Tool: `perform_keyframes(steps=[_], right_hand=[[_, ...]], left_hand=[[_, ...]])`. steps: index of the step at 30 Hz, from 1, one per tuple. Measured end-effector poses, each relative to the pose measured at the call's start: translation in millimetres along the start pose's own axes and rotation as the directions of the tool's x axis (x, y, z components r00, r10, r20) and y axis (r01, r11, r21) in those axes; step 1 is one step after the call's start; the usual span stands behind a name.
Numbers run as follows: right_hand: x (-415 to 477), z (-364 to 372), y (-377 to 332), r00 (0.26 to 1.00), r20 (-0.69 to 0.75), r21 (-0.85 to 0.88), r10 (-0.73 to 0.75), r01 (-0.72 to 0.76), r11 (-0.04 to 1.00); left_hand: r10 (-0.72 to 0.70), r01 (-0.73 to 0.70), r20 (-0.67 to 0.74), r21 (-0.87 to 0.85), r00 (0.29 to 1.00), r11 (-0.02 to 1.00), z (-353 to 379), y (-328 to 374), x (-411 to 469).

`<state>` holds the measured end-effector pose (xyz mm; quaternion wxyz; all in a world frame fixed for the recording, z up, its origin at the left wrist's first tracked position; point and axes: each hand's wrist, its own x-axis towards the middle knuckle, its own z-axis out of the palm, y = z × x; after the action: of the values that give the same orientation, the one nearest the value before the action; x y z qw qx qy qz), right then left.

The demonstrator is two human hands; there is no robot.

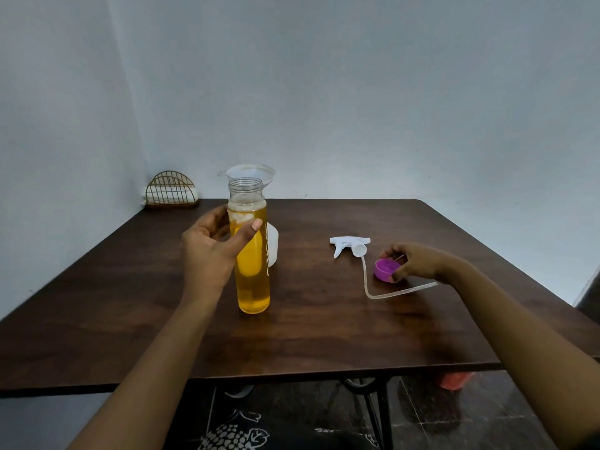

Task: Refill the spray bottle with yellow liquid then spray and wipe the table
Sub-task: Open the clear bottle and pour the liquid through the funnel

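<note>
A tall clear bottle of yellow liquid (253,284) stands uncapped on the dark wooden table (324,326), left of centre. My left hand (211,251) wraps its upper part, thumb in front and fingers behind. Right behind it stands a white spray bottle (273,245), mostly hidden, with a clear funnel (251,173) in its neck. The white spray head (349,245) lies on the table to the right, its long clear tube (394,294) curving toward me. My right hand (418,263) pinches a purple cap (384,269) that rests on the table beside the tube.
A gold wire napkin holder (172,191) sits at the table's back left corner against the wall. A red object (454,380) lies on the floor under the right front edge. Black table legs show below the front edge.
</note>
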<state>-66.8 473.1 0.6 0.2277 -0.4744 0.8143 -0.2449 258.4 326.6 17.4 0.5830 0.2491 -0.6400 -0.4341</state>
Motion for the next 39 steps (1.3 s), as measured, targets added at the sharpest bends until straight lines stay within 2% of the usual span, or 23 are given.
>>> perform_keyframes(steps=[5,7,9,12,14,15,19,22,24,28,31,34,39], right_hand=[[-12.4,-6.0,-11.2,0.999,0.028,-0.001,0.017,-0.017,1.000],[-22.5,-18.6,-27.8,0.998,-0.042,-0.044,-0.037,0.036,0.998],[-39.5,-33.4,-56.0,0.974,-0.174,-0.017,-0.146,0.146,0.989],[-70.6,-37.8,-114.2,0.872,-0.331,-0.011,-0.360,0.377,0.926],[-84.2,-19.9,-152.1,0.824,-0.313,0.034,-0.473,0.507,0.861],[-86.2,-5.8,-165.9,0.824,-0.274,0.103,-0.496,0.538,0.836],[-66.7,60.1,-188.3,0.871,-0.131,0.332,-0.474,0.489,0.807],[-44.2,95.0,-187.6,0.879,-0.102,0.526,-0.466,0.445,0.725],[-32.7,108.2,-188.6,0.879,-0.099,0.565,-0.467,0.436,0.700],[-20.7,119.8,-191.9,0.881,-0.147,0.511,-0.450,0.457,0.728],[-15.9,123.7,-193.9,0.876,-0.184,0.454,-0.447,0.479,0.752],[-15.5,123.7,-194.7,0.872,-0.235,0.408,-0.430,0.490,0.770],[-16.0,110.2,-198.2,0.870,-0.223,0.324,-0.440,0.492,0.808]], left_hand=[[0.000,0.000,0.004,-0.022,1.000,1.000,-2.0,-0.6,0.2],[-0.004,0.004,0.005,-0.029,1.000,1.000,-2.0,0.0,0.2],[-0.006,0.006,0.009,-0.048,1.000,0.999,-2.6,0.9,0.2],[-0.016,0.017,0.008,-0.096,1.000,0.995,-2.6,2.3,-0.6],[-0.028,0.029,0.009,-0.138,1.000,0.990,-2.1,2.6,-1.2],[-0.027,0.029,0.015,-0.169,1.000,0.985,-2.2,2.6,-1.6],[0.003,0.012,0.060,-0.244,0.998,0.970,-6.2,-1.9,-4.3],[0.003,0.029,0.112,-0.285,0.994,0.958,-10.0,-7.4,-5.2],[-0.009,0.047,0.130,-0.291,0.992,0.955,-14.5,-11.8,-4.3],[-0.099,0.129,0.113,-0.312,0.989,0.941,-26.5,-15.1,1.0],[-0.143,0.138,0.008,-0.312,0.990,0.940,-37.4,-10.8,21.7],[-0.163,0.142,-0.073,-0.227,0.984,0.963,-49.1,-1.4,57.4],[-0.214,0.214,0.057,-0.004,0.975,0.977,-50.3,10.1,110.1]])
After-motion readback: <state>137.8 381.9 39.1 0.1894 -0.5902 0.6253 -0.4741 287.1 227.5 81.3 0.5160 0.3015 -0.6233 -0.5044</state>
